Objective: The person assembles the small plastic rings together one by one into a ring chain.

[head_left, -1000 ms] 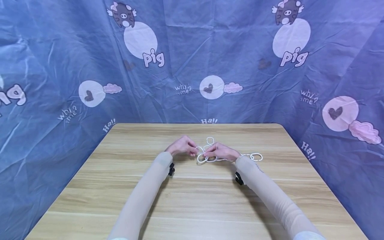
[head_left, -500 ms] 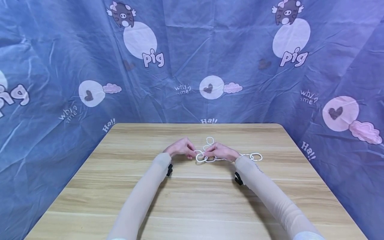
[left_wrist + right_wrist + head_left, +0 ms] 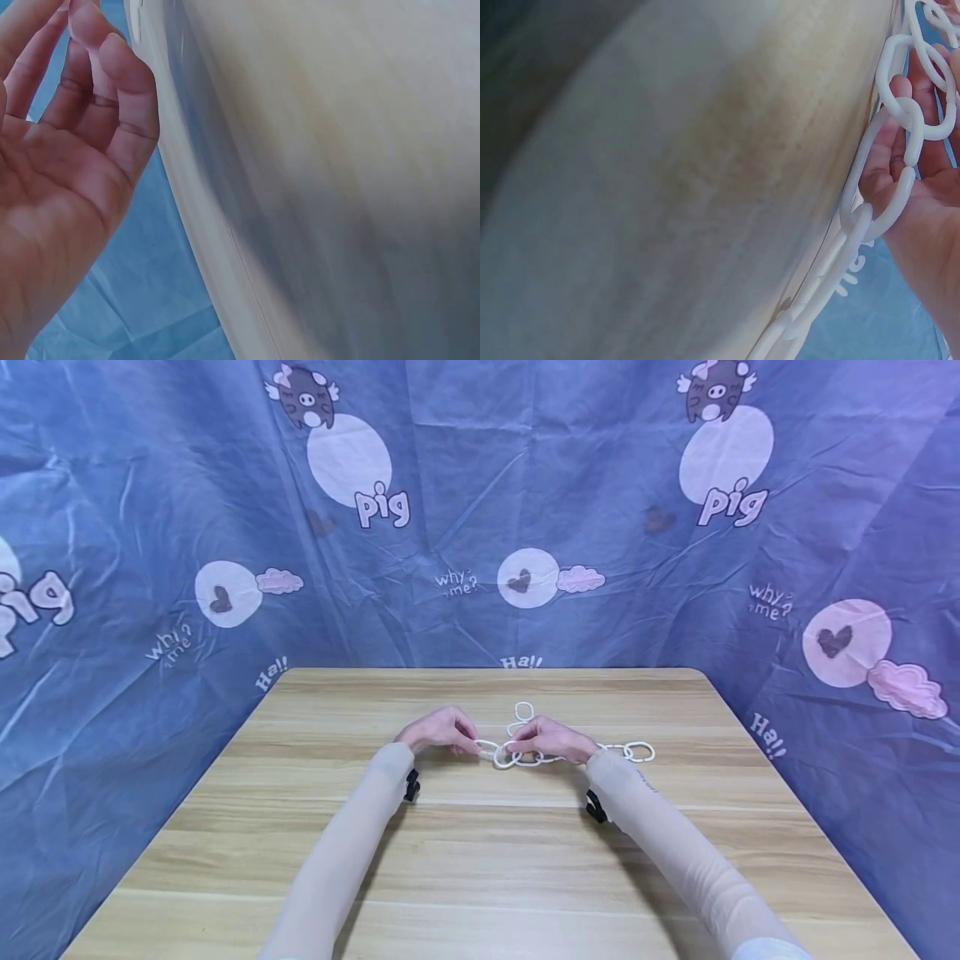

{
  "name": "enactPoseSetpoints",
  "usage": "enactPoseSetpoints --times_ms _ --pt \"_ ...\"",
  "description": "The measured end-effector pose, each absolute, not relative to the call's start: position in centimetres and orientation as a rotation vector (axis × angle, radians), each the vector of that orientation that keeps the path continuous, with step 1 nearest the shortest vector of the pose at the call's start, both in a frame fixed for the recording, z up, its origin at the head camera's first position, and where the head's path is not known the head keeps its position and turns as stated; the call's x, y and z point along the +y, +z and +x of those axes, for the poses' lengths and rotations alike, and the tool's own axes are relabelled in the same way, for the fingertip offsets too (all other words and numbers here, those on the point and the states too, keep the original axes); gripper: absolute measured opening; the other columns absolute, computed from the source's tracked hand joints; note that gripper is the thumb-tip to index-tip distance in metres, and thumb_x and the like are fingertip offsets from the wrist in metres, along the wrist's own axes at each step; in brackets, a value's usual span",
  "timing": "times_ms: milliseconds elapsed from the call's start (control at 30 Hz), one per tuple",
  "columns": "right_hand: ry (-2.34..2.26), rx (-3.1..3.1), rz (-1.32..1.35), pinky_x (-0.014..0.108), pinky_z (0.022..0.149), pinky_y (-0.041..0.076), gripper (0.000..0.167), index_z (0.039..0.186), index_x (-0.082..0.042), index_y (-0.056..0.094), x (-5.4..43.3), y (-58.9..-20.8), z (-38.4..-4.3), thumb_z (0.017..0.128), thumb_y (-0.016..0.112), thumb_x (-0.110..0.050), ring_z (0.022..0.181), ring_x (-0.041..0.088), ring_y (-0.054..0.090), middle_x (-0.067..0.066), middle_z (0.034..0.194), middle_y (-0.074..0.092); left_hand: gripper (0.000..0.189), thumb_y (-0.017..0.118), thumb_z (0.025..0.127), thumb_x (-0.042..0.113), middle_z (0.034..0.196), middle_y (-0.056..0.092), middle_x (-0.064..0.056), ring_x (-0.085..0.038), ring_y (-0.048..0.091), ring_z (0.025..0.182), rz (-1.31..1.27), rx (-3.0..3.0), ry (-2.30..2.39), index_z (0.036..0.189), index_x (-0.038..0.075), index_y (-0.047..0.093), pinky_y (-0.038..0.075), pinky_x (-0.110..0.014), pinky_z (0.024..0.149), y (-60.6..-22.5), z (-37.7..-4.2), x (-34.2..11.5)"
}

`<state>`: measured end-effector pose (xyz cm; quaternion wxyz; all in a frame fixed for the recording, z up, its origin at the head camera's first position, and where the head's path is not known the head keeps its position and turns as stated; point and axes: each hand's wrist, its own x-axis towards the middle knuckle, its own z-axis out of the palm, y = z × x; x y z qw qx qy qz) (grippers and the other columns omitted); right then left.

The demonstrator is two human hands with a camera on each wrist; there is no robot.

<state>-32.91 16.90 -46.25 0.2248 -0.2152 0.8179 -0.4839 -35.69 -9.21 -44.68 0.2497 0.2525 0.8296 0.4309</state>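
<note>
A white plastic chain of oval links [image 3: 640, 744] lies across the back half of the wooden table. My left hand [image 3: 442, 729] pinches the left end link [image 3: 487, 743] between thumb and fingertips. Just right of it, my right hand [image 3: 553, 740] pinches the neighbouring link [image 3: 498, 764], which hooks through the first. The chain runs on beneath the right hand and comes out past the wrist. In the right wrist view, several joined links [image 3: 914, 142] cross in front of the palm. The left wrist view shows the left palm [image 3: 67, 176] with curled fingers.
Behind the right hand are more white links [image 3: 523, 703], partly hidden by the fingers. The wooden table [image 3: 480, 860] extends toward the front. A blue printed cloth [image 3: 480, 485] hangs along its back and sides.
My left hand has moved left and drawn the end link out sideways from the link in the right hand. The right hand has stayed nearly still.
</note>
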Motion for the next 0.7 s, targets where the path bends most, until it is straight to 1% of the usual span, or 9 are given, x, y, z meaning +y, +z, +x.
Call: enactPoseSetpoints --times_ms 100,200,233,300,367,400,500,600,700 --pt "-1.323 2.254 -0.587 0.020 0.049 0.034 0.018 0.102 -0.005 0.074 17.0 -46.2 -32.8 0.091 0.069 -0.019 0.056 0.010 0.043 0.000 0.069 0.058 0.013 0.079 0.079 0.006 0.075 0.072 -0.010 -0.014 0.057 0.058 0.673 2.242 1.193 0.091 0.002 0.075 0.051 -0.024 0.055 -44.7 -35.7 -9.5" --pt "-1.336 2.230 -0.616 0.019 0.054 0.040 0.020 0.108 -0.001 0.070 17.0 -46.2 -32.7 0.091 0.067 -0.012 0.063 0.010 0.049 0.005 0.082 0.066 0.015 0.079 0.079 0.007 0.078 0.072 -0.016 -0.013 0.054 0.056 0.674 2.231 1.210 0.093 0.000 0.074 0.047 -0.023 0.054 -44.6 -35.6 -9.5" --pt "-1.346 2.222 -0.623 0.019 0.059 0.044 0.023 0.111 0.000 0.069 17.0 -46.2 -32.7 0.091 0.067 -0.010 0.068 0.010 0.054 0.008 0.089 0.068 0.017 0.079 0.080 0.007 0.079 0.072 -0.017 -0.013 0.052 0.054 0.680 2.230 1.213 0.094 -0.001 0.074 0.046 -0.023 0.054 -44.6 -35.6 -9.5" --pt "-1.360 2.221 -0.631 0.021 0.073 0.051 0.030 0.119 0.002 0.065 16.9 -46.2 -32.6 0.090 0.067 -0.007 0.084 0.012 0.062 0.013 0.105 0.071 0.018 0.078 0.080 0.008 0.079 0.072 -0.015 -0.012 0.051 0.053 0.693 2.234 1.207 0.095 -0.001 0.074 0.045 -0.023 0.053 -44.6 -35.6 -9.4" --pt "-1.365 2.236 -0.612 0.025 0.088 0.051 0.037 0.124 0.000 0.063 16.8 -46.1 -32.6 0.089 0.069 -0.008 0.100 0.015 0.064 0.014 0.117 0.069 0.018 0.079 0.081 0.011 0.078 0.072 -0.012 -0.011 0.050 0.052 0.710 2.244 1.196 0.095 0.001 0.075 0.045 -0.022 0.052 -44.6 -35.7 -9.3" --pt "-1.362 2.250 -0.605 0.027 0.093 0.050 0.039 0.125 -0.001 0.063 16.7 -46.1 -32.6 0.088 0.070 -0.009 0.105 0.016 0.064 0.014 0.120 0.068 0.017 0.079 0.081 0.013 0.077 0.072 -0.011 -0.010 0.050 0.052 0.713 2.249 1.191 0.094 0.003 0.076 0.044 -0.022 0.052 -44.6 -35.7 -9.2" --pt "-1.328 2.294 -0.611 0.031 0.098 0.048 0.037 0.123 -0.007 0.066 16.3 -45.9 -32.6 0.088 0.072 -0.015 0.109 0.018 0.062 0.009 0.122 0.069 0.016 0.080 0.081 0.019 0.077 0.072 -0.008 -0.010 0.049 0.052 0.716 2.262 1.191 0.092 0.009 0.077 0.043 -0.022 0.052 -44.6 -35.8 -9.0" --pt "-1.303 2.335 -0.642 0.030 0.095 0.048 0.030 0.117 -0.011 0.071 15.9 -45.8 -32.6 0.088 0.073 -0.019 0.106 0.016 0.063 0.005 0.116 0.072 0.016 0.081 0.080 0.024 0.077 0.071 -0.009 -0.010 0.048 0.052 0.721 2.268 1.204 0.090 0.012 0.078 0.042 -0.022 0.052 -44.5 -35.8 -8.8" --pt "-1.300 2.366 -0.670 0.026 0.089 0.050 0.024 0.112 -0.012 0.074 15.6 -45.8 -32.6 0.089 0.073 -0.019 0.099 0.014 0.065 0.004 0.110 0.074 0.016 0.081 0.081 0.025 0.074 0.070 -0.008 -0.011 0.047 0.052 0.714 2.272 1.220 0.090 0.013 0.078 0.041 -0.023 0.052 -44.4 -35.7 -8.6"
